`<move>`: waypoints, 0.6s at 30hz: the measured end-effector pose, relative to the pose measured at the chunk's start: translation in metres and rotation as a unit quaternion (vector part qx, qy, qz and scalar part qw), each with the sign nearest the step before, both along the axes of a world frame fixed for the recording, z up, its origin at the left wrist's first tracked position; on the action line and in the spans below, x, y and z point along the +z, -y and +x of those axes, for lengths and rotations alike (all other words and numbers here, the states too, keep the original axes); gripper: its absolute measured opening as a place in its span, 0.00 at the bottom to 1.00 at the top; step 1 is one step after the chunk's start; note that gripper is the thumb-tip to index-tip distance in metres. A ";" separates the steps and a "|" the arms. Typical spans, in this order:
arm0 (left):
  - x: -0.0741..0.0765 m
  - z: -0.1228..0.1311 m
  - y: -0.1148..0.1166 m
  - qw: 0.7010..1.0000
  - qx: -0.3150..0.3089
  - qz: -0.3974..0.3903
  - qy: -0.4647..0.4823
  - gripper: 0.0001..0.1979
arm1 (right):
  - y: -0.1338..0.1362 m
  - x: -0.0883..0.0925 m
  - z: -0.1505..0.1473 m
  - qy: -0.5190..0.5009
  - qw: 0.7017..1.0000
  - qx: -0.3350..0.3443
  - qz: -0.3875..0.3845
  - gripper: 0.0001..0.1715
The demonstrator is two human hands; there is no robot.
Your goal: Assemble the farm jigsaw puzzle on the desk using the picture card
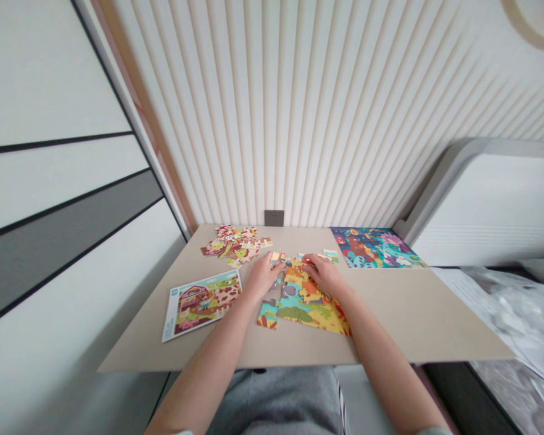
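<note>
A partly joined jigsaw puzzle point(294, 311) with yellow, green and turquoise animal pictures lies flat in front of me. At its upper left, my left hand point(263, 277) is closed, thumb and fingers around a small puzzle piece point(276, 257). My right hand point(325, 273) rests at the upper right of the puzzle, its fingers bent and closed on a piece there, which they mostly cover. A strip of joined pieces point(268, 315) runs along the left side, with a narrow gap to the main part. Just beyond my right fingers lies a loose pale green piece point(330, 255).
A heap of loose farm-picture pieces point(236, 244) lies at the back left of the beige table point(390, 320). Nearer me is a farm picture card point(204, 302). A dark blue picture board point(374, 246) sits at the back right. Clear plastic wrapping point(517, 314) lies beyond the right edge.
</note>
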State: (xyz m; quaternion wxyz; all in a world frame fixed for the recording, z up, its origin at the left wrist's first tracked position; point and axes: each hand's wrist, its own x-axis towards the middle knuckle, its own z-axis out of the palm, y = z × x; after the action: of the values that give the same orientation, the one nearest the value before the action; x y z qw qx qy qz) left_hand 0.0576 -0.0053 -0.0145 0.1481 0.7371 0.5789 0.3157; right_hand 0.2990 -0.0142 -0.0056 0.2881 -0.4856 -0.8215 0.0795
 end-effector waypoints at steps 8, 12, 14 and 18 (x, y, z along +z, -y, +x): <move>-0.009 0.000 0.002 0.999 -0.020 0.012 -0.044 0.32 | -0.001 -0.002 0.003 -0.031 0.999 0.011 -0.013 0.13; -0.004 0.002 0.006 0.994 -0.009 0.076 -0.074 0.22 | -0.001 -0.002 0.003 -0.033 0.999 0.015 -0.015 0.13; 0.000 0.004 0.009 0.993 -0.016 0.107 -0.048 0.18 | -0.001 -0.001 0.002 -0.033 0.999 0.016 -0.013 0.13; 0.004 0.013 0.013 0.991 -0.114 0.044 0.049 0.18 | 0.000 -0.001 0.002 -0.035 0.999 0.023 -0.011 0.14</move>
State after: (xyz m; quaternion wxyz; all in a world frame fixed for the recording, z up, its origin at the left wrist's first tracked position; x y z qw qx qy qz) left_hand 0.0707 -0.0187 -0.0108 0.1786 0.7877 0.4684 0.3580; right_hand 0.3009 -0.0141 -0.0068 0.3098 -0.4667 -0.8207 0.1123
